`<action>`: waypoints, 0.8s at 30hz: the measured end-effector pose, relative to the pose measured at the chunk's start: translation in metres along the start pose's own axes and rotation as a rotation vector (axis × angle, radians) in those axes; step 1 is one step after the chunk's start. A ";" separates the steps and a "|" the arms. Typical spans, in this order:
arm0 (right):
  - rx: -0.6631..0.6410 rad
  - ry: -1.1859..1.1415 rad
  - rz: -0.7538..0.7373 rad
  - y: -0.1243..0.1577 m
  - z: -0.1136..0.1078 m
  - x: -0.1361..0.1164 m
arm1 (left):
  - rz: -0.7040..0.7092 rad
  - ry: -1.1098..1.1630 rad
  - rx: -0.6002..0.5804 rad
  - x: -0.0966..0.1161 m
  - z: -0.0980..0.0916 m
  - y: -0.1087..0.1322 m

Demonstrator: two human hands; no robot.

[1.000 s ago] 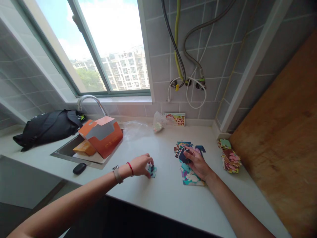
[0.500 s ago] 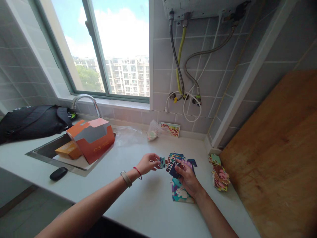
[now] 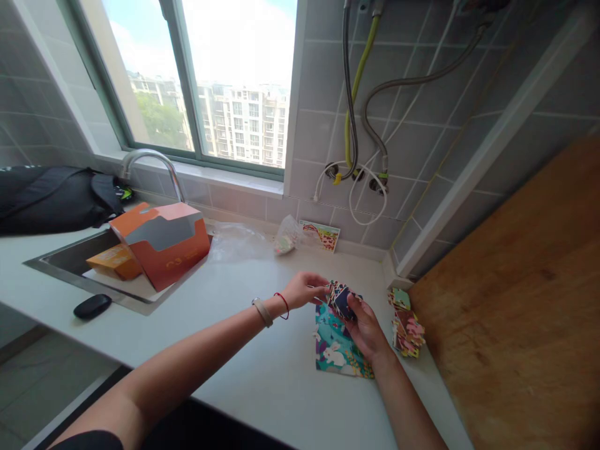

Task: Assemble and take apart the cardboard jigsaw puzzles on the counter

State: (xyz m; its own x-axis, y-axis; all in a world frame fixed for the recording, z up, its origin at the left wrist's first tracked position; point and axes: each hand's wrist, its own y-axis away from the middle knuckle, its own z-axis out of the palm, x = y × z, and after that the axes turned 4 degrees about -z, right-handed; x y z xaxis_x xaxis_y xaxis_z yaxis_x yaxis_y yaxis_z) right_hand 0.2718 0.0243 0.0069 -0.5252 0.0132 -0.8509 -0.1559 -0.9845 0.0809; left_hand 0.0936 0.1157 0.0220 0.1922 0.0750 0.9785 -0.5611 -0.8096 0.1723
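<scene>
A stack of puzzle pieces, dark with pale edges, is held in my right hand, its thumb on top. My left hand reaches in from the left, its fingertips at the stack's left edge; whether they pinch a piece is hidden. Beneath the stack lies a teal picture sheet with a white rabbit, partly covered by the right hand and the pieces. A pile of loose puzzle pieces, pink, brown and green, rests to the right.
An orange box and a smaller yellow one stand over the sink. A black mouse lies near the counter's front edge. Clear plastic bags and a picture card are at the back. A wooden board leans at right.
The view has shifted. My left hand has moved right to the stack, and the teal piece seen at its fingertips no longer shows. The right hand still holds the pieces.
</scene>
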 end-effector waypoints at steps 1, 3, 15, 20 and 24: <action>0.015 0.005 0.007 0.000 -0.002 -0.002 | -0.001 -0.033 -0.022 0.002 -0.002 -0.004; 0.072 0.007 0.000 -0.002 -0.007 -0.004 | 0.005 -0.113 -0.052 0.006 -0.007 -0.013; 0.366 -0.021 -0.121 -0.016 -0.024 -0.004 | 0.049 -1.093 -0.222 0.009 0.004 -0.054; 0.387 -0.022 -0.114 -0.016 -0.025 -0.004 | -0.056 -1.090 -0.200 0.028 0.012 -0.081; 0.378 0.004 -0.129 -0.017 -0.029 -0.003 | -0.047 -1.053 -0.210 0.038 0.009 -0.093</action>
State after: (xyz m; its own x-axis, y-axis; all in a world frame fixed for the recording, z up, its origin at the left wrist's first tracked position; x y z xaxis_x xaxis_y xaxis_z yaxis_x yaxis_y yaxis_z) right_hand 0.3004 0.0357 -0.0074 -0.4781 0.1309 -0.8685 -0.5178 -0.8407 0.1584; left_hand 0.1605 0.1884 0.0424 0.7579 -0.5174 0.3973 -0.6430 -0.6951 0.3215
